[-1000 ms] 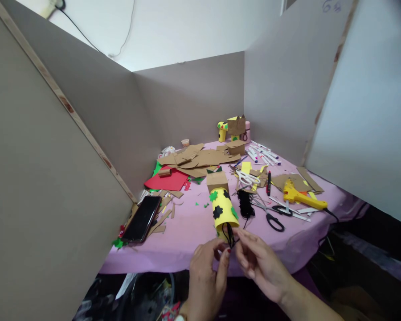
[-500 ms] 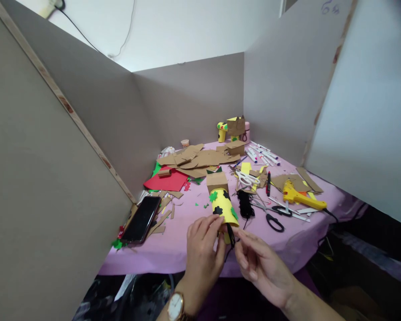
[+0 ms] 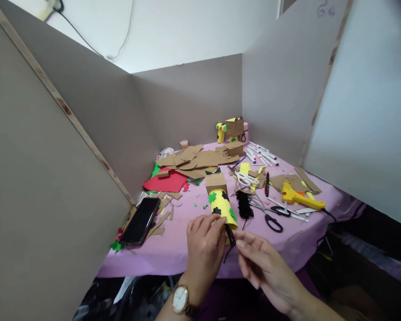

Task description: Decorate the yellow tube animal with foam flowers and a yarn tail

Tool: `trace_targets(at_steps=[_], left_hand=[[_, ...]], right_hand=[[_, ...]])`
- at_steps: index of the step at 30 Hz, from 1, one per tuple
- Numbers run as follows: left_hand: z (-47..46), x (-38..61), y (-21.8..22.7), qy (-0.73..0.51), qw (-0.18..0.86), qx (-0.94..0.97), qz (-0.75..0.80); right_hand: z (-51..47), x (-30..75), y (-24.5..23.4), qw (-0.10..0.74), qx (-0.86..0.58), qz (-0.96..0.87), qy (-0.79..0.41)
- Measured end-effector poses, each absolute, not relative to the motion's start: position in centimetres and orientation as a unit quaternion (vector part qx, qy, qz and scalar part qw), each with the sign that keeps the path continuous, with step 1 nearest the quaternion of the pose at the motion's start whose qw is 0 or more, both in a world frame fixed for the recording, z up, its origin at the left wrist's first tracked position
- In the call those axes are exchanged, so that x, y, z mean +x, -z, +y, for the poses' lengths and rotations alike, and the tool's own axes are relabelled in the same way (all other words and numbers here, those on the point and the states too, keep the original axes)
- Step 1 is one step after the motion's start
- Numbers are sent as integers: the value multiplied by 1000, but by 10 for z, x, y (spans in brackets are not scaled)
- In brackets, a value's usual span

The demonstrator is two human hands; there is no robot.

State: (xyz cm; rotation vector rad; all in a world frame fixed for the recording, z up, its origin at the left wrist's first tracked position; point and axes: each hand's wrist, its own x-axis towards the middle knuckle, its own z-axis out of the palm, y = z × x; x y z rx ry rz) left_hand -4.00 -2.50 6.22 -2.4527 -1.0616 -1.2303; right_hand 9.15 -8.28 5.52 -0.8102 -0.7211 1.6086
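A yellow paper tube figure point(image 3: 223, 207) with green and black cut-out patches lies at the near middle of the table, its brown cardboard box head point(image 3: 215, 183) pointing away from me. My left hand point(image 3: 205, 243), a watch on its wrist, grips the tube's near end, with the fingers over the top. Black yarn strands point(image 3: 231, 236) hang from that end. My right hand point(image 3: 265, 267) is beside them, its index fingertip at the strands and the other fingers loosely curled and apart. Whether it pinches a strand cannot be made out. A black yarn bundle point(image 3: 244, 205) lies just right of the tube.
Black-handled scissors point(image 3: 273, 222), white scissors point(image 3: 246, 179) and a yellow glue gun point(image 3: 300, 196) lie to the right. A phone point(image 3: 141, 221) rests at the left among cardboard scraps. Markers point(image 3: 262, 154) and cardboard sheets point(image 3: 207, 158) are farther back, with grey partitions point(image 3: 190, 98) around the table.
My right hand has shifted slightly, its index finger now straighter and close against the black yarn strands. My left hand keeps its hold on the tube. The view has moved a little.
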Motion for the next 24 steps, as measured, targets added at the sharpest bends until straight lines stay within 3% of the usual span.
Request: trace_targets(at_steps=[24], left_hand=[[-23, -38, -63, 420, 136, -826, -350]], right_hand=[[-65, 87, -45, 546, -369, -348, -667]])
